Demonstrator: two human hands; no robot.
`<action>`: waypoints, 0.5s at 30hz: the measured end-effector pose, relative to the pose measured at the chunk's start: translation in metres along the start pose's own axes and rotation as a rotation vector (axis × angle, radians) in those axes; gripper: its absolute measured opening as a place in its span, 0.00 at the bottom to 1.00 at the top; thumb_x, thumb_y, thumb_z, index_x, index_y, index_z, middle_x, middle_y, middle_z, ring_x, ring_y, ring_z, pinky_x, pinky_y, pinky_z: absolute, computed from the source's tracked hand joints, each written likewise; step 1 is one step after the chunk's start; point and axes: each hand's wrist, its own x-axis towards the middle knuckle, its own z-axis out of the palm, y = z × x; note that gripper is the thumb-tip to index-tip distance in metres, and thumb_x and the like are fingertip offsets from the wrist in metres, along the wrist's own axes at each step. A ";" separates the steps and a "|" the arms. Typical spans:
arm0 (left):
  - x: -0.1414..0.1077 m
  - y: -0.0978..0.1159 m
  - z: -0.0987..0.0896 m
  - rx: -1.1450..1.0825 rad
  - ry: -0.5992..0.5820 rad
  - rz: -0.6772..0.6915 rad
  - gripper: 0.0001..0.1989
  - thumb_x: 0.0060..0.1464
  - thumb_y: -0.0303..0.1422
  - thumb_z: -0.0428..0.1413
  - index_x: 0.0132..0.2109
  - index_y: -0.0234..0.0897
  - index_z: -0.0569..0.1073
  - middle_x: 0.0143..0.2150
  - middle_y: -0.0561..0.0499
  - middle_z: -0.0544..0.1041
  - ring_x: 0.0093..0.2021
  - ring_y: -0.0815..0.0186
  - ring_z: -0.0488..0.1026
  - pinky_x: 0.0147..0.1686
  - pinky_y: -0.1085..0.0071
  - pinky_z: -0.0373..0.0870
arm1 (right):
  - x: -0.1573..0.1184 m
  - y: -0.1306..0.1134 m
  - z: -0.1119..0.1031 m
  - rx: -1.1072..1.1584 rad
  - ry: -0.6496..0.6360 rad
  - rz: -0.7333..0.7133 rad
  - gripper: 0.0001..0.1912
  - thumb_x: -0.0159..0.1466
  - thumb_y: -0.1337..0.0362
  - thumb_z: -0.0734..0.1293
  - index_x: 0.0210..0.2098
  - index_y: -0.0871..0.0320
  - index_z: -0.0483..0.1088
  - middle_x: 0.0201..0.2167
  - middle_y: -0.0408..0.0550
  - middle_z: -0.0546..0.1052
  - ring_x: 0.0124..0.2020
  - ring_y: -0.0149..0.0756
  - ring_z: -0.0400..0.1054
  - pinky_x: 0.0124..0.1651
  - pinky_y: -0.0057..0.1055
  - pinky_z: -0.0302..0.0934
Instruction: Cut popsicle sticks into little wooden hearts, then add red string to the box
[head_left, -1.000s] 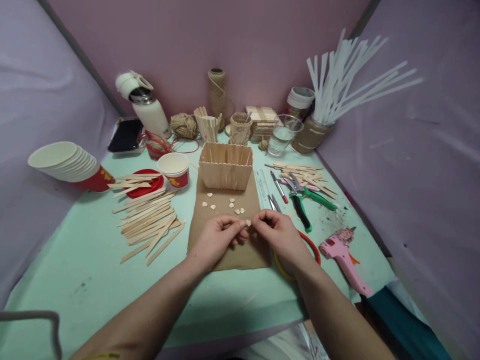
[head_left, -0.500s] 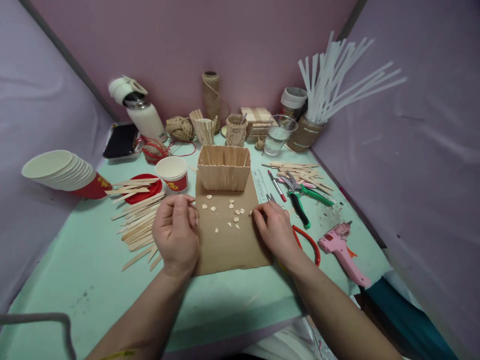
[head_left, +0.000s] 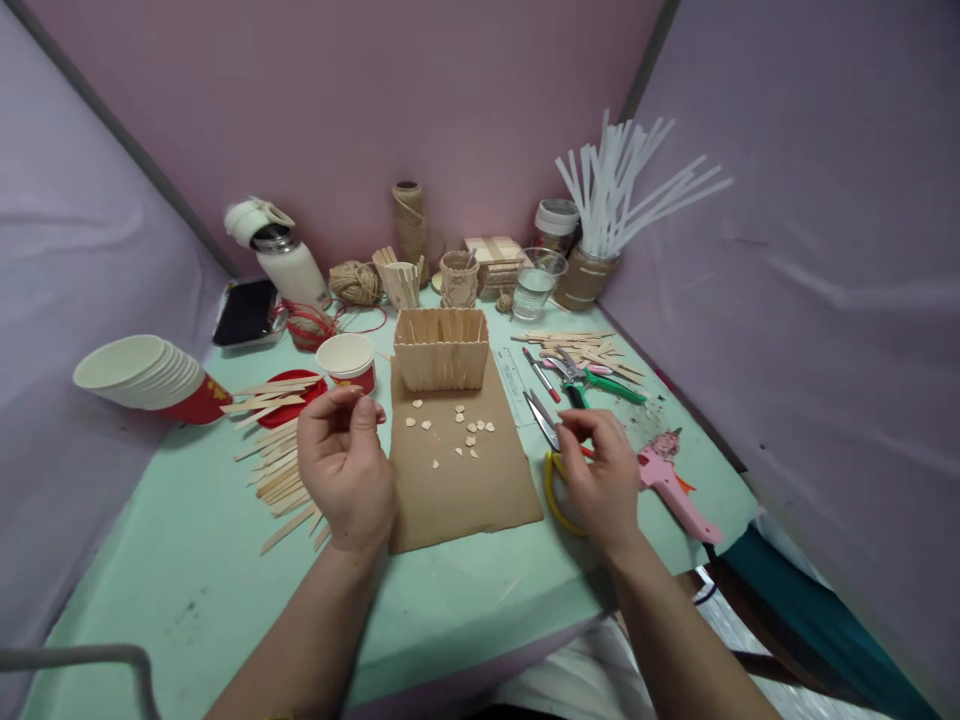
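My left hand [head_left: 349, 470] is raised at the left edge of the brown cardboard [head_left: 465, 500]. Its fingers curl in against the thumb; whatever they pinch is too small to make out. Over the scissors [head_left: 556, 492], to the right of the cardboard, hovers my right hand [head_left: 600, 475] with loosely bent fingers and no visible object in them. The scissors have yellow and red handles, partly hidden by that hand. Several small pale wooden chips [head_left: 471, 440] lie scattered on the cardboard. Behind them stands a box made of wooden sticks [head_left: 441, 365].
Loose wooden sticks [head_left: 281, 480], a paper cup [head_left: 346, 360] and stacked cups [head_left: 150, 375] are on the left. Pruning shears [head_left: 611, 385], a marker [head_left: 541, 375] and a pink glue gun [head_left: 679, 500] lie right. A plastic cup of water [head_left: 534, 290] stands behind.
My right hand has let go of a small wooden chip at the cardboard's right side and moved right, over the scissors. My left hand stays nearly where it was. The view has shifted slightly.
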 end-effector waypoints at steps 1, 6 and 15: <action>0.000 0.001 0.000 -0.015 -0.025 -0.019 0.07 0.51 0.32 0.61 0.37 0.38 0.71 0.31 0.55 0.71 0.27 0.73 0.69 0.29 0.75 0.66 | -0.008 -0.003 -0.006 0.026 -0.017 0.015 0.05 0.64 0.65 0.62 0.35 0.54 0.70 0.33 0.48 0.73 0.36 0.39 0.68 0.39 0.35 0.61; -0.007 0.010 -0.003 -0.142 -0.188 -0.162 0.07 0.55 0.36 0.58 0.36 0.37 0.71 0.22 0.59 0.67 0.15 0.78 0.57 0.16 0.79 0.53 | -0.047 -0.011 -0.025 0.117 -0.355 0.003 0.10 0.66 0.63 0.61 0.29 0.54 0.70 0.24 0.45 0.75 0.26 0.36 0.68 0.30 0.32 0.59; -0.010 0.003 -0.001 0.019 -0.277 -0.114 0.11 0.52 0.34 0.60 0.42 0.39 0.69 0.28 0.56 0.70 0.27 0.74 0.69 0.28 0.79 0.66 | -0.007 0.005 -0.055 -0.188 -0.410 -0.149 0.10 0.68 0.62 0.59 0.33 0.55 0.69 0.30 0.49 0.76 0.32 0.38 0.68 0.36 0.33 0.59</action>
